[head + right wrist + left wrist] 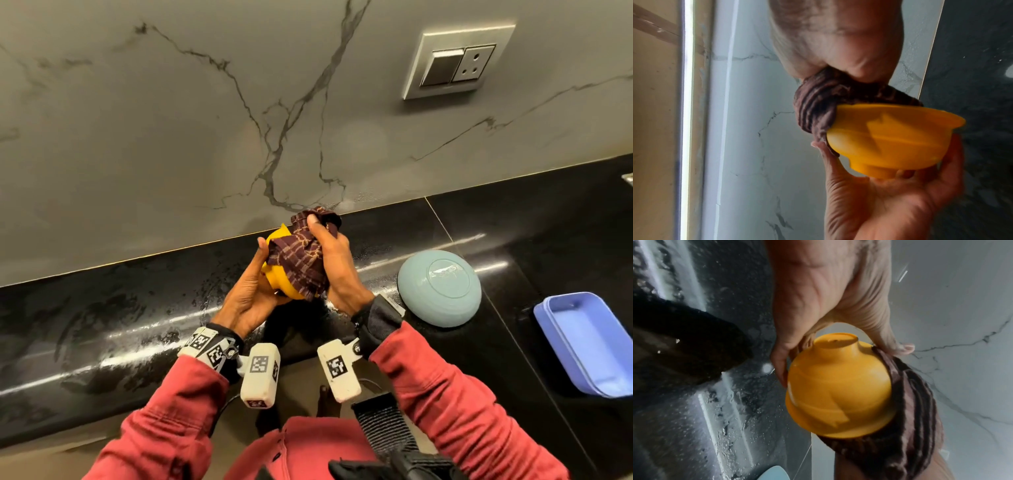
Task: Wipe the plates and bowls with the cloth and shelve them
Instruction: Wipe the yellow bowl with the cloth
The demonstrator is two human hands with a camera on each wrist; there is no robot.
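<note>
One yellow footed bowl (838, 386) cupped in left hand (250, 294); right hand (334, 260) grips bunched checked cloth (298, 260) inside.

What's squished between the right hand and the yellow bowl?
The dark checked cloth: the right hand presses it into the yellow bowl, held by the left hand. The right wrist view shows it best.

Left hand (248, 301) cupped palm-up, fingers curled round the bowl (838, 386); right hand (334, 263) above, clenched on the cloth (301, 260).
</note>
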